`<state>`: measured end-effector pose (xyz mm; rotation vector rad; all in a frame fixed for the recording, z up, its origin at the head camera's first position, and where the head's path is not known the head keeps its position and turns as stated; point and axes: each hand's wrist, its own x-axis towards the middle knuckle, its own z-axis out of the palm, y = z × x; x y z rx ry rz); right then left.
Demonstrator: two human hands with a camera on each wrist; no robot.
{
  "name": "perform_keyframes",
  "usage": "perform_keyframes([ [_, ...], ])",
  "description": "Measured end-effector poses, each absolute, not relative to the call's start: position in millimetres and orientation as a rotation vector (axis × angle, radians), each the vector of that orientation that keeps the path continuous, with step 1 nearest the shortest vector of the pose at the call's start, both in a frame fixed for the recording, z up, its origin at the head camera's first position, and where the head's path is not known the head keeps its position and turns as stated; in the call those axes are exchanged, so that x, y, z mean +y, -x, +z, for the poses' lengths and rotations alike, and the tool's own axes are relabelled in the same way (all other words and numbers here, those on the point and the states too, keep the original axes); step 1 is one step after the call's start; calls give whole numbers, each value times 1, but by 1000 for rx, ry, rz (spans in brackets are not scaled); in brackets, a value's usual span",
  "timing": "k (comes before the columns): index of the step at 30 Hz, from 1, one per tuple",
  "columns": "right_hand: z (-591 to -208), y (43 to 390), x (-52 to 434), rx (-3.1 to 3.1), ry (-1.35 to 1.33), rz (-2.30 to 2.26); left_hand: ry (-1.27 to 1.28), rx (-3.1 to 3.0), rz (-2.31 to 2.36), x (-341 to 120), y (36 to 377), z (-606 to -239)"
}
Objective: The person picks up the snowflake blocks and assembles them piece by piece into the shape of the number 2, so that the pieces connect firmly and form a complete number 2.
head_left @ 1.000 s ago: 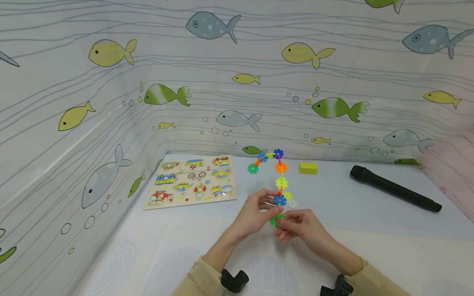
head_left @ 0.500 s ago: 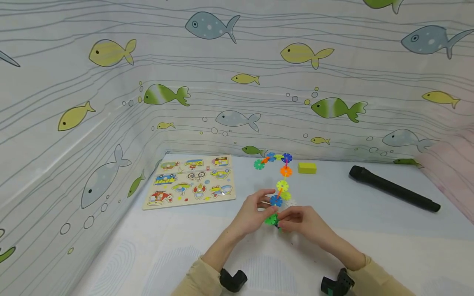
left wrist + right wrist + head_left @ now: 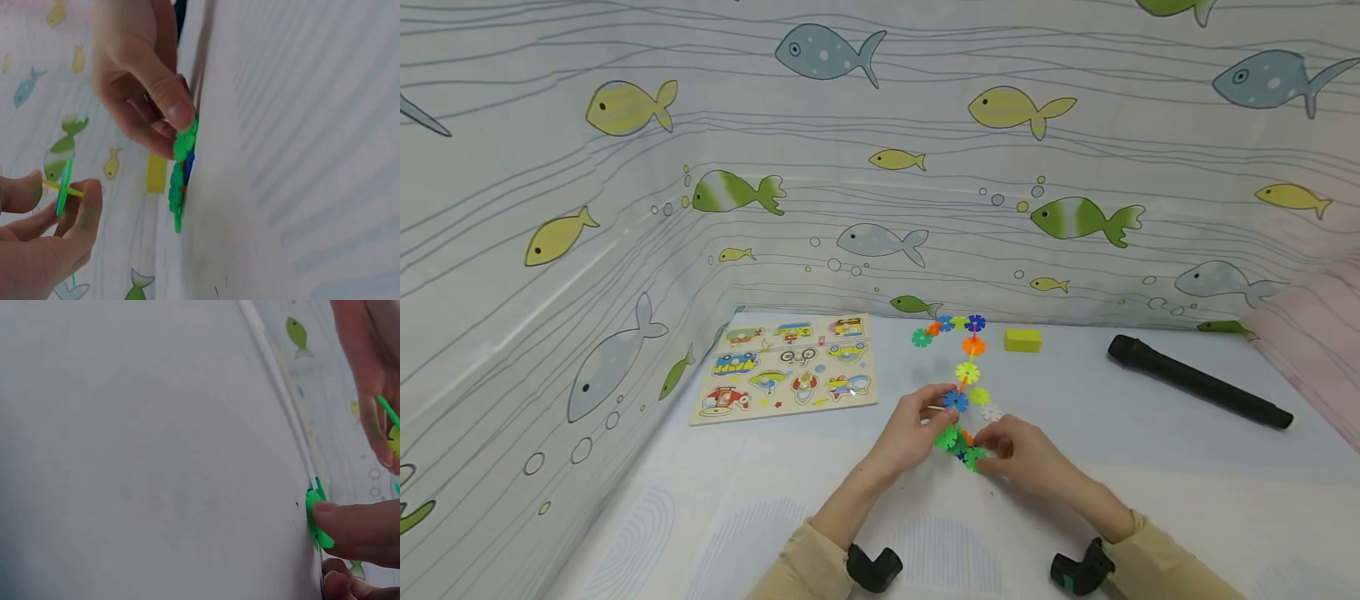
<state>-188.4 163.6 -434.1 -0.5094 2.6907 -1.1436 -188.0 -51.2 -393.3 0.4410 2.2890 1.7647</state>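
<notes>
A chain of linked plastic snowflake discs stretches away from my left hand, bending left at its far end into a teal disc. The left hand's thumb and fingers pinch the near end, by a blue disc. In the left wrist view, a yellow disc crossed with a green one sits between those fingertips. My right hand pinches a green disc between thumb and finger, low at the table. Beside it, more green, blue and orange discs cluster close to the tabletop.
Beyond the hands lie a loose yellow disc and a white disc. A yellow block stands behind, a black microphone lies right, and a wooden vehicle puzzle board lies left. Fish-print sheeting walls the back.
The right hand has shifted slightly right with its green disc, and more of the green and orange discs show between the hands. The chain's far end swung right, then slightly back left.
</notes>
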Motion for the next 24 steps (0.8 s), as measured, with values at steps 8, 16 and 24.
perform_keyframes([
  [8, -437, 189, 165, 2683, 628, -1145, -471, 2292, 1783, -49, 187, -393],
  [16, -435, 189, 166, 2676, 707, -1145, -461, 2295, 1795, -48, 188, -395],
  [24, -426, 188, 164, 2735, 743, -1232, -434, 2269, 1808, -47, 186, -396],
])
